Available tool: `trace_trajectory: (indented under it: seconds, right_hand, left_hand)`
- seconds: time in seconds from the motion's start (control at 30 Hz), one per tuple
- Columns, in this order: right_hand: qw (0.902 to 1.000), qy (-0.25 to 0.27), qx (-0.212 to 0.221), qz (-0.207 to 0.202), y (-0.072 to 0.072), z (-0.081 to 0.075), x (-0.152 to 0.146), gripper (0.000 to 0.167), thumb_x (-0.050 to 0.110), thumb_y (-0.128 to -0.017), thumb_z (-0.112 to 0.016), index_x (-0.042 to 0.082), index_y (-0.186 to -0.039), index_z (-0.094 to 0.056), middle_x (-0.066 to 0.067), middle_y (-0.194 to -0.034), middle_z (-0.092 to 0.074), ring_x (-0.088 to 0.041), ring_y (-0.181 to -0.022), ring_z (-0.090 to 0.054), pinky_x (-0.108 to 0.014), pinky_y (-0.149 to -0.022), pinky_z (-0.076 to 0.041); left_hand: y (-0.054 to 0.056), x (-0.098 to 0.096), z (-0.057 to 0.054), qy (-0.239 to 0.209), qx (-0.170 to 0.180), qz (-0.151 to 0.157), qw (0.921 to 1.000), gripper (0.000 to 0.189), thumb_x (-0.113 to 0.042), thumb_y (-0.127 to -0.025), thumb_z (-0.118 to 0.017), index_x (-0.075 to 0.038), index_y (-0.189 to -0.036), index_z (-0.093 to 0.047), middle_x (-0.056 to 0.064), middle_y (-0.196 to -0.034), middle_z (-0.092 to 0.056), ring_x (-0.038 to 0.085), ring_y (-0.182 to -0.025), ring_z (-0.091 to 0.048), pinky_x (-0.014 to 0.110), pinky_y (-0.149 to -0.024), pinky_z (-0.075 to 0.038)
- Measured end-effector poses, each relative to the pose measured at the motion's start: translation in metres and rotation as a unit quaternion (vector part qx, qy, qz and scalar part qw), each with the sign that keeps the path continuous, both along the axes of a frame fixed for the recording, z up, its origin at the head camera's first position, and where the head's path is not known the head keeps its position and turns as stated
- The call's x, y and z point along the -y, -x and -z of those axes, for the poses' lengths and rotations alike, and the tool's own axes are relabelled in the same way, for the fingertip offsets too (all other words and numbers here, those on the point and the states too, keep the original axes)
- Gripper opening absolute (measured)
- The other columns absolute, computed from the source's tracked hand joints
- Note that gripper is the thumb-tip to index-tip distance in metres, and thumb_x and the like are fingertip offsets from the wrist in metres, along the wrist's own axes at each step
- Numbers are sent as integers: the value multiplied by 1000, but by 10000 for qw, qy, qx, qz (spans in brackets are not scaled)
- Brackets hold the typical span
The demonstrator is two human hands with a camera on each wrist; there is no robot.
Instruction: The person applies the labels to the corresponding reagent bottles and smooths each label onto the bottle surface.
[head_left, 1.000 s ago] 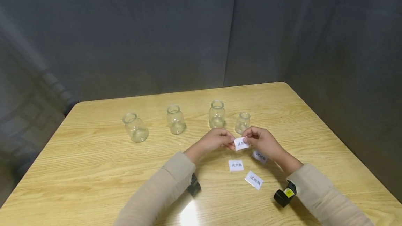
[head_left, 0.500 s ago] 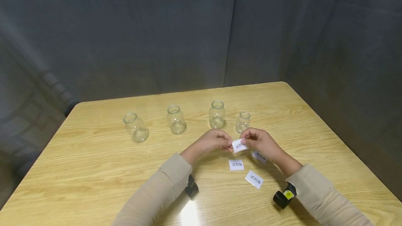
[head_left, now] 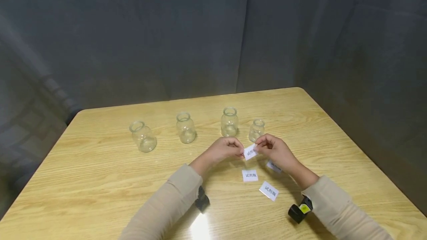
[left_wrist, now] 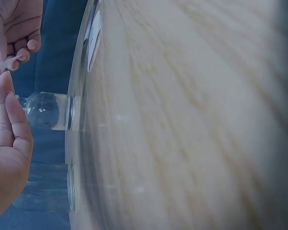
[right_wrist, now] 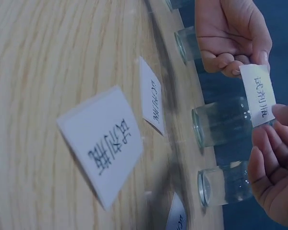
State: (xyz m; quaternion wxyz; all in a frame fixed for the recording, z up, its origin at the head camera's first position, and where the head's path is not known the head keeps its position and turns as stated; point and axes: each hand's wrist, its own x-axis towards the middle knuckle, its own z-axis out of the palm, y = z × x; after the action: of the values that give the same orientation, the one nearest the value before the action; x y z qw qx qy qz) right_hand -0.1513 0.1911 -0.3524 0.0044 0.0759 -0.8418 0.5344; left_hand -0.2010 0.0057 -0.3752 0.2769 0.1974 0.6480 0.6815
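A small white paper label with handwritten black characters is held up above the table between both hands. My left hand pinches its left end, thumb against the edge. At the opposite end, the right hand grips the label between thumb and fingers, covering part of the writing. In the right wrist view the label faces the camera, and the left hand shows its other fingers curled. Beneath the hands lie three similar labels: one near the middle, a slanted one and one partly behind the right wrist.
Several clear glass jars stand in a row beyond the hands: a leftmost jar, a second jar, a third jar and a smaller jar just behind the right hand. A dark curtain hangs behind the wooden table.
Both hands have shifted slightly left with the label, and its right end has tilted upward. More of the left hand's pinch now sits at the label's edge. Jars and other labels stay put.
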Motion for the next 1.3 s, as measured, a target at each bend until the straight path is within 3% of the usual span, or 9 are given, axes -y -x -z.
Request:
trace_trajectory:
  seconds: [0.13, 0.43, 0.93, 1.3]
  right_hand:
    - [9999, 41, 38, 125, 0, 1, 1, 16, 3, -78, -60, -5, -89, -51, -10, -80, -54, -15, -71, -50, -24, -58, -44]
    - [9998, -34, 186, -14, -4, 5, 4, 18, 6, -78, -62, -5, -89, -54, -10, -82, -56, -18, -74, -52, -28, -62, -46]
    - [9979, 16, 276, -594, -8, 4, 10, 22, 7, -78, -62, -6, -93, -53, -9, -83, -58, -21, -79, -55, -28, -68, -48]
    - [9975, 98, 259, -647, -7, 11, 12, 19, 8, -77, -63, -2, -90, -55, -7, -82, -58, -19, -77, -54, -28, -67, -48]
  left_hand:
    - [0, 0, -2, 99, 0, -39, 9999, 10, 4, -80, -54, 10, -86, -55, 6, -74, -58, 14, -67, -59, 41, -78, -46]
    - [-3, -4, -4, 205, 64, -101, 9997, 12, 3, -80, -55, 12, -88, -54, 5, -75, -57, 14, -69, -58, 39, -79, -46]
    - [-3, -8, -2, 190, -102, 91, 9997, 14, 0, -80, -57, 11, -88, -55, 4, -78, -58, 14, -73, -58, 36, -79, -46]
    - [-8, -8, -4, 343, -150, 115, 9992, 15, -2, -78, -59, 9, -87, -57, 4, -79, -60, 14, -76, -58, 36, -80, -45]
